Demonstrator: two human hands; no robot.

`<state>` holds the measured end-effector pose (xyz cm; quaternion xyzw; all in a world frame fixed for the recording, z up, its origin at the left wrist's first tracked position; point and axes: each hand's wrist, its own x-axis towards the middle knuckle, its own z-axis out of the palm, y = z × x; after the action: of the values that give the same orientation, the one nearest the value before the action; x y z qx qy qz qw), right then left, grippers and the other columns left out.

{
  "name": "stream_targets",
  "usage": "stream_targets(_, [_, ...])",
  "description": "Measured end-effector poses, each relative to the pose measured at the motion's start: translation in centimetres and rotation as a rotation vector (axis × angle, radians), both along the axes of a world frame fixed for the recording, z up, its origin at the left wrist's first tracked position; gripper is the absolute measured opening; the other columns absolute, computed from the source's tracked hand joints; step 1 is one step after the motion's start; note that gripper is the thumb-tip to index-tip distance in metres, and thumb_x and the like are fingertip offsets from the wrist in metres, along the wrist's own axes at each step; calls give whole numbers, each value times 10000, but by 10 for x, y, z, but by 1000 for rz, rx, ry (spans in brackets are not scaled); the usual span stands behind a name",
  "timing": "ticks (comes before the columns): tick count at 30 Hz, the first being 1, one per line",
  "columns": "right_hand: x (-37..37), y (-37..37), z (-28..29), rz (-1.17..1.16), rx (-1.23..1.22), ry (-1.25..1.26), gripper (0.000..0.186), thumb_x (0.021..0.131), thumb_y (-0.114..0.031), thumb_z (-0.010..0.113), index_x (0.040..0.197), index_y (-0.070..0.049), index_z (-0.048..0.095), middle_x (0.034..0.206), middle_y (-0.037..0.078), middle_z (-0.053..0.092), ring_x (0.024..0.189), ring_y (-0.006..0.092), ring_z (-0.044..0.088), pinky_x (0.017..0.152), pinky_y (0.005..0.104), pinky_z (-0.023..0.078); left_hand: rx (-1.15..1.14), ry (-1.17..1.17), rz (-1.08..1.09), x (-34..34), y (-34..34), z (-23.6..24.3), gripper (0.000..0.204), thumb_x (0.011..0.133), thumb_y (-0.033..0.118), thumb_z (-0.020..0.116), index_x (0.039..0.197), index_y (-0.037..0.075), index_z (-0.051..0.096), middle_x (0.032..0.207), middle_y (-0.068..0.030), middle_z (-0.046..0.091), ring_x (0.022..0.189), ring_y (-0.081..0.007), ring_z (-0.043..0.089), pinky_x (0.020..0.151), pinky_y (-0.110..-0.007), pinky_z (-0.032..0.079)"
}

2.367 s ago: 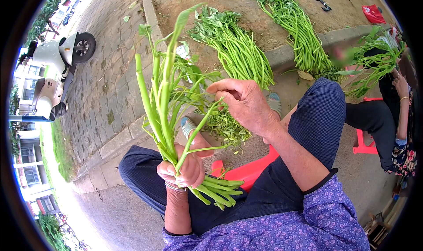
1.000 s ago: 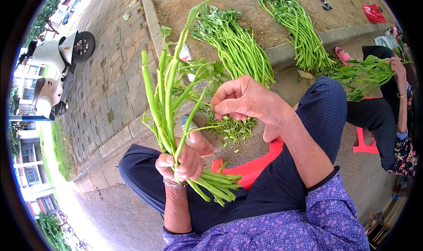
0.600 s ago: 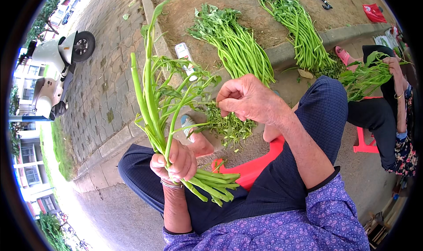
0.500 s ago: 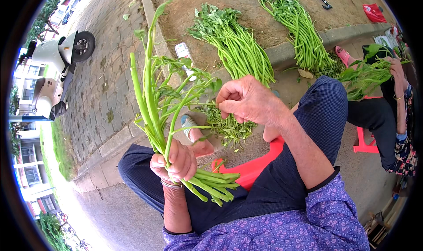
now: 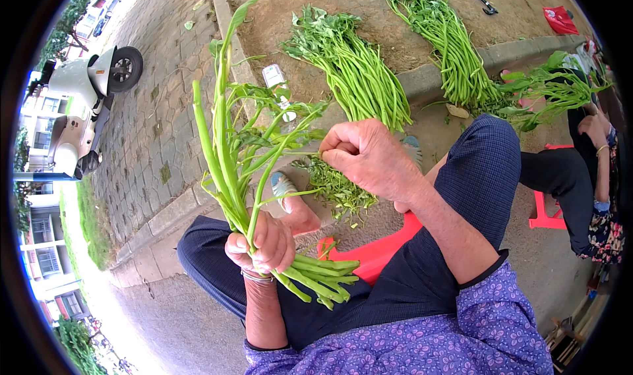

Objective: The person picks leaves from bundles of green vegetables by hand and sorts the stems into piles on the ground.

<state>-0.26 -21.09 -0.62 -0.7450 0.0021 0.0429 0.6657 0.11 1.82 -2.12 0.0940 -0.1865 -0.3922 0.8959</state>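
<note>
Gripping a bunch of green stems (image 5: 227, 171) with its fingers wrapped right around, the left hand (image 5: 264, 243) sits just left of the red stool (image 5: 372, 253), which shows only in part between dark trouser legs. The bunch stands with its leaves away from the stool and its thick lower ends poking out toward it; the palm hides the middle. Beyond the stool, the right hand (image 5: 372, 157) has thumb and forefinger drawn together at the tips, the other fingers curled under and mostly out of my sight. A thin stem runs up to those tips, but I can't tell whether it is pinched between them. Past the stool lies a heap of plucked leaves (image 5: 343, 190), its near part visible under the right hand. Farther beyond are two large bundles, one nearer (image 5: 362, 78) and one farther right (image 5: 448, 52). A white object (image 5: 273, 76), beyond and left of the stool, is half covered by leaves. Well right of it, a co-worker's hand (image 5: 597, 128) is hard to make out beside loose greens (image 5: 560, 95).
</note>
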Motion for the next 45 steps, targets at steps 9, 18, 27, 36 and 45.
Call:
stream_targets(9, [-10, 4, -23, 129, -214, 9, 150, 828, -113, 616, 923, -10, 671, 719, 85, 659, 624, 155, 598, 591, 303, 477, -15, 19, -13, 0, 5, 1, 158, 768, 142, 571, 755, 9, 488, 490, -3, 463, 298, -88, 390, 329, -289, 403])
stream_targets(18, [-15, 4, -24, 163, -474, 14, 186, 815, -167, 591, 924, -37, 669, 832, 171, 679, 795, 346, 658, 744, 421, 513, -31, 26, -2, 0, 7, 0, 178, 744, 159, 587, 750, 1, 506, 493, -13, 472, 299, -94, 395, 321, -291, 399])
stream_targets(27, [-11, -4, -20, 90, -602, 18, 191, 817, -179, 589, 926, -44, 670, 834, 164, 678, 787, 352, 649, 735, 425, 506, -15, 29, 6, -1, 9, 1, 182, 731, 156, 596, 702, -1, 509, 473, -24, 470, 293, -115, 397, 317, -304, 402])
stream_targets(36, [14, -13, -25, -343, -293, -92, 200, 822, -145, 593, 950, -14, 673, 797, 134, 674, 695, 255, 640, 688, 353, 507, -118, -70, -92, 3, 7, -16, 173, 692, 122, 613, 707, -19, 513, 474, -68, 485, 299, -163, 429, 324, -349, 445])
stream_targets(45, [28, -3, -29, -342, -192, -188, 188, 828, -90, 648, 983, 18, 653, 785, 2, 630, 626, 50, 539, 542, 215, 434, 100, -58, -151, -8, -3, 2, 262, 683, 204, 656, 613, 14, 488, 570, -101, 473, 296, -115, 356, 321, -275, 386])
